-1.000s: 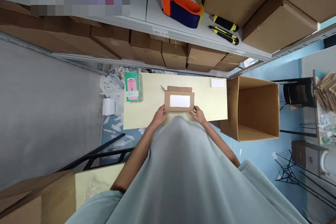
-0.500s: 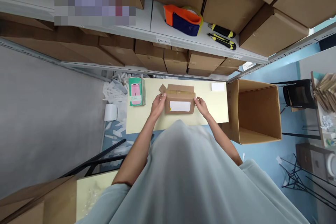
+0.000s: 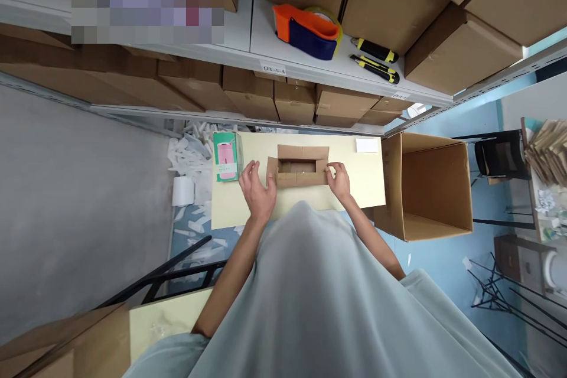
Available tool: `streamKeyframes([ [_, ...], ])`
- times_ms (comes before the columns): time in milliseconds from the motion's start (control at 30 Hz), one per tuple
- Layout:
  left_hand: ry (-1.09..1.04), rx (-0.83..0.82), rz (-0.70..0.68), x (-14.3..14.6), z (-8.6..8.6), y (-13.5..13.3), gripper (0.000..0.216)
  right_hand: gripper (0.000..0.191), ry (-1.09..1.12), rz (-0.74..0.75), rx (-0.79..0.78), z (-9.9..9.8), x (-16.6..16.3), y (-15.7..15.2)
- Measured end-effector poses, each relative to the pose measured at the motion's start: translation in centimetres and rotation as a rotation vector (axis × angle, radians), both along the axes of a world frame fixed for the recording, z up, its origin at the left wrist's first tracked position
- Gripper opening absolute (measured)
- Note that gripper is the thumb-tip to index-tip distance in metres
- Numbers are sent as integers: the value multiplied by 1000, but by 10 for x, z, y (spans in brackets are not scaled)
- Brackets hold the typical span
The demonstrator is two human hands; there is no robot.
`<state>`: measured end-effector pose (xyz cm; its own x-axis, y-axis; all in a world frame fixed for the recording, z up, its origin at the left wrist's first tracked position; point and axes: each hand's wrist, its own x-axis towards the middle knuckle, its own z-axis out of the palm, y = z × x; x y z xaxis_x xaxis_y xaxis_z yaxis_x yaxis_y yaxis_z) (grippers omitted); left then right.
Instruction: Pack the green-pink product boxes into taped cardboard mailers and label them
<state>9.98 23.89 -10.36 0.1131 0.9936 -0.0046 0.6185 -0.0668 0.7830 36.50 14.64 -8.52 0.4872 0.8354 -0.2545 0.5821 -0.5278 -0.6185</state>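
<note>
A small cardboard box [image 3: 303, 179] sits on the pale yellow table [image 3: 358, 189], its top open towards me and its flaps folded outwards. At its left side is my left hand [image 3: 260, 192], fingers spread, with the thumb against or just beside the left flap. My right hand [image 3: 339, 181] pinches the box at its right edge. Left of the box stands a green carton [image 3: 227, 157] with a pink cup-like picture on it. A white card or label [image 3: 367, 145] lies at the table's far right corner.
A large open cardboard box [image 3: 436, 186] stands against the table's right end. Above the far edge runs a shelf with a tape dispenser [image 3: 310, 32], two utility knives [image 3: 376, 59] and several cartons. White paper scraps [image 3: 192, 153] and a white roll [image 3: 183, 191] are on the left.
The small box has turned from showing its labelled side to showing its open top. My left hand has let go and spread its fingers; my right hand stays at the right edge.
</note>
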Motion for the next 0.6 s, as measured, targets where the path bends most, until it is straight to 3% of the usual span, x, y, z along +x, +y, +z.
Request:
streamKeyframes([
  [67,42,126,-194,5,5,2,52,38,-87,154,-5,7,2,13],
  [200,187,102,-518,14,3,8,51,40,-193,466,-128,23,3,38],
  [367,196,87,-539,0,-7,2,36,56,-304,631,-333,36,7,51],
  [500,157,44,-535,-18,-16,-12,39,54,-327,606,-413,36,11,42],
  [600,164,-10,-493,-21,-22,-26,16,49,-373,563,-417,30,4,33],
])
